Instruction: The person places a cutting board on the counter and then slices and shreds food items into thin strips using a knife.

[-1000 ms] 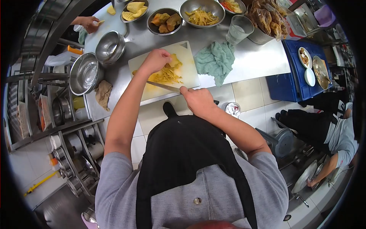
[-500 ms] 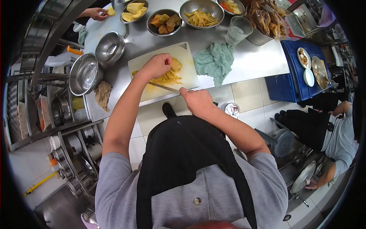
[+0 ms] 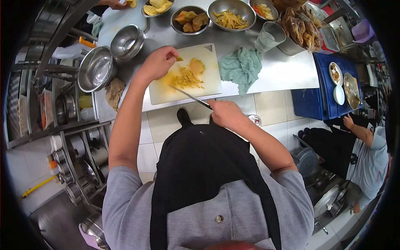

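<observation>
My left hand (image 3: 158,63) is raised over the back left of the white cutting board (image 3: 211,85), its fingers pinching a thin yellow-green slice (image 3: 178,58). A knife (image 3: 192,98) is in my right hand (image 3: 227,113) at the board's front edge. Its blade points away to the left, the tip by a pile of yellow shreds (image 3: 187,79). Behind the pile lies a round, pale yellow piece (image 3: 196,66) with a greenish rim. Whether the shreds are fruit or a pickled vegetable I cannot tell.
Behind the board stand bowls of brownish chunks (image 3: 191,28) and yellow strips (image 3: 231,20). A green cloth (image 3: 241,68) and a clear glass (image 3: 270,37) are to the right, metal bowls (image 3: 96,68) to the left. Another person's hand (image 3: 116,3) works at far left; a person (image 3: 371,160) stands right.
My left hand has moved off the pile to the back left and lifted the slice. The knife has come away to the right, its tip now beside the shreds. The view has shifted slightly.
</observation>
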